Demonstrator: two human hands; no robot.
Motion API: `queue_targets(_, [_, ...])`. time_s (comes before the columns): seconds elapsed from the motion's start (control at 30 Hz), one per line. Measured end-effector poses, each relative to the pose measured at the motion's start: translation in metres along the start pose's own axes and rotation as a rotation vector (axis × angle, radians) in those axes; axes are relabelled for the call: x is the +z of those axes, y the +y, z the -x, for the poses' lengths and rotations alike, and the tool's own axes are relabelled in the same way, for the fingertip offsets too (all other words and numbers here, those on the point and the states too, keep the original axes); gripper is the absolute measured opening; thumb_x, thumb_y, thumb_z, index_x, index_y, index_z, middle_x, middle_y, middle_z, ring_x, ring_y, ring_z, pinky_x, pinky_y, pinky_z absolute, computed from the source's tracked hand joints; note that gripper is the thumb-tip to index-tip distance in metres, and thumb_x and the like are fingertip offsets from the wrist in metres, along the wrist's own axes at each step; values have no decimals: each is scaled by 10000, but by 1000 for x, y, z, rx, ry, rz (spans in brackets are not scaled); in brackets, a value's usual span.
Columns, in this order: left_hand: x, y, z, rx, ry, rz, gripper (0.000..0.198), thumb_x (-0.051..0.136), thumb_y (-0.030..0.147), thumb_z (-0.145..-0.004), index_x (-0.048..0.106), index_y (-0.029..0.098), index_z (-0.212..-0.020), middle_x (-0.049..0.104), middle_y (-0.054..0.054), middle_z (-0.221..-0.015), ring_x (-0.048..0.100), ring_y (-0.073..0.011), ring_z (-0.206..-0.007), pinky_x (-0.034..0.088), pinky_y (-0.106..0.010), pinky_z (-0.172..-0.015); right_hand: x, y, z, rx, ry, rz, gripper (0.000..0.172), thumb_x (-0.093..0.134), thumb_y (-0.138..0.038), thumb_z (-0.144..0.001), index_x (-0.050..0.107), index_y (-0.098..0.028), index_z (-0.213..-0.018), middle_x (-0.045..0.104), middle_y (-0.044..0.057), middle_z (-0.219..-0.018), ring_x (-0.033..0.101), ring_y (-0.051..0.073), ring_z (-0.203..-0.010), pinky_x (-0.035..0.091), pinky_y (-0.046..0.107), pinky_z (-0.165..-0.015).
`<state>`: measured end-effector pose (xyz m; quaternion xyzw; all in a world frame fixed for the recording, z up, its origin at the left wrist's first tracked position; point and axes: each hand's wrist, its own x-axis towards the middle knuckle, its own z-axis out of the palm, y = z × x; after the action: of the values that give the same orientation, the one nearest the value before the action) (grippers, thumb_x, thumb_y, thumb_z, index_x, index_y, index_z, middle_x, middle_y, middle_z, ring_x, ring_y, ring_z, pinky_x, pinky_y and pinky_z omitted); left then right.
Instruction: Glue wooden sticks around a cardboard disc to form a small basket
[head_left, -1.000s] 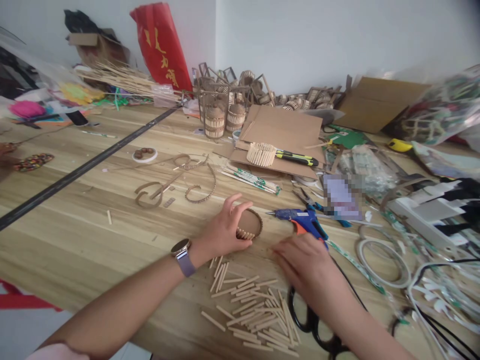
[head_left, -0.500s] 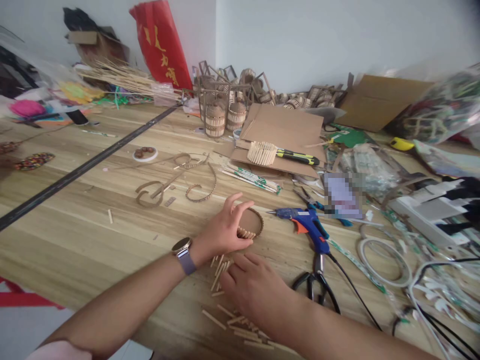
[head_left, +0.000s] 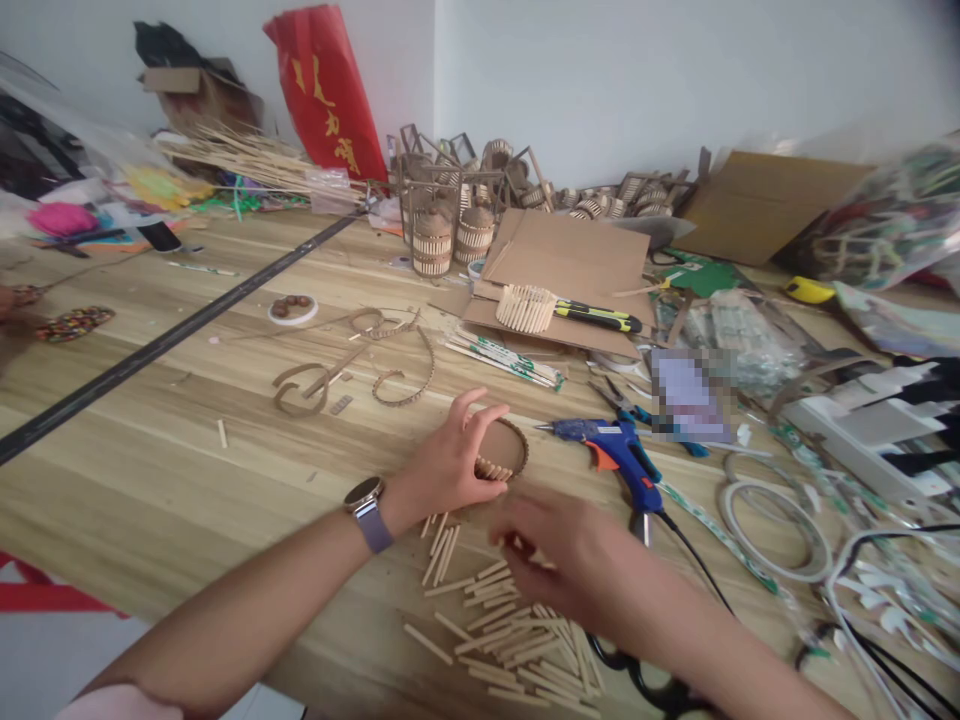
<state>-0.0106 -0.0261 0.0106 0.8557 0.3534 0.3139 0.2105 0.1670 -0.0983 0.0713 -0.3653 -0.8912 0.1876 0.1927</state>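
1. Landmark: the blue glue gun (head_left: pixel 611 447) is lying on the wooden table (head_left: pixel 187 520), nozzle being pointed left toward the round base (head_left: pixel 506 447).
2. The round base is being steadied flat, just left of the glue gun; its edge is being ringed by a ridged rim, with short sticks being lined up along the near side.
3. The left hand (head_left: pixel 454 460) is being curved half-open around the base's left side, the base being held between thumb and fingers. A watch (head_left: pixel 365 494) is being worn.
4. The right hand (head_left: pixel 551 550) is being held with fingers curled, near-left of the glue gun, by the stick pile (head_left: pixel 510 640); blurred, so whether a stick is being pinched cannot be told.
5. The stick pile is being partly covered by the right hand, on the glue gun's near-left side.
6. Black-handled scissors (head_left: pixel 664 692) are being partly hidden by the right forearm, nearer than the glue gun.
7. Pliers (head_left: pixel 619 398) are lying just beyond the glue gun; cardboard (head_left: pixel 570 245) is being seen farther back.
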Motion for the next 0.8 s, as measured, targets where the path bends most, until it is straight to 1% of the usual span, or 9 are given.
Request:
queue_targets(0.07, [1,-1,0,-5,-1,-10,838,813,200,-680,335,180,-1368,293,-221,-1460,392,-376,-1365,394,-566,-1113,-16,12,2,129,25,-125,189,513,-67,-795,624,-201,-869,646,-6,-739,581,117,-638,438,215,-599])
queue_targets(0.13, [3,-3,0,-15,-3,-19,866,826,189,-655,333,190,-1368,283,-214,-1462,396,-380,-1362,393,-576,-1110,-25,24,1,250,17,-154,154,520,-123,-816,643,-206,-859,632,-17,-695,560,113,-595,424,212,-565])
queue_targets(0.23, [4,-4,0,-28,-1,-22,906,839,180,-633,320,220,-1374,266,-196,-1473,392,-375,-1366,385,-581,-1114,-26,38,-3,345,-3,-145,129,535,-167,-807,660,-201,-809,614,-21,-644,540,119,-569,398,217,-524])
queue_targets(0.33, [5,-5,-1,-42,-7,-17,918,855,188,-620,323,231,-1367,269,-192,-1469,376,-386,-1378,397,-585,-1103,-16,45,-6,364,-14,-131,135,542,-181,-818,676,-193,-812,634,-9,-659,546,124,-577,407,225,-541])
queue_targets(0.47, [5,-7,-1,3,7,-18,895,849,233,-655,307,223,-1367,284,-203,-1449,349,-391,-1396,394,-594,-1101,-4,46,-7,361,-4,-98,125,557,-158,-829,677,-190,-810,658,4,-688,567,133,-592,422,232,-565])
queue_targets(0.6, [5,-7,-1,14,12,-23,877,837,241,-677,300,220,-1370,282,-204,-1450,347,-386,-1399,389,-595,-1106,1,48,-6,358,9,-78,123,567,-146,-836,680,-195,-830,676,11,-711,590,138,-596,434,231,-564])
queue_targets(0.7, [4,-5,-1,-6,0,-20,890,846,211,-650,313,228,-1362,282,-198,-1455,377,-388,-1379,402,-596,-1095,3,51,-5,358,14,-73,120,567,-144,-846,676,-194,-845,689,22,-747,605,139,-615,446,230,-573])
queue_targets(0.8, [3,-4,-2,-17,-2,-13,915,858,194,-622,318,239,-1359,286,-192,-1455,396,-389,-1365,404,-599,-1092,5,53,-5,349,15,-51,114,573,-131,-842,669,-192,-835,686,18,-733,600,136,-604,442,227,-564])
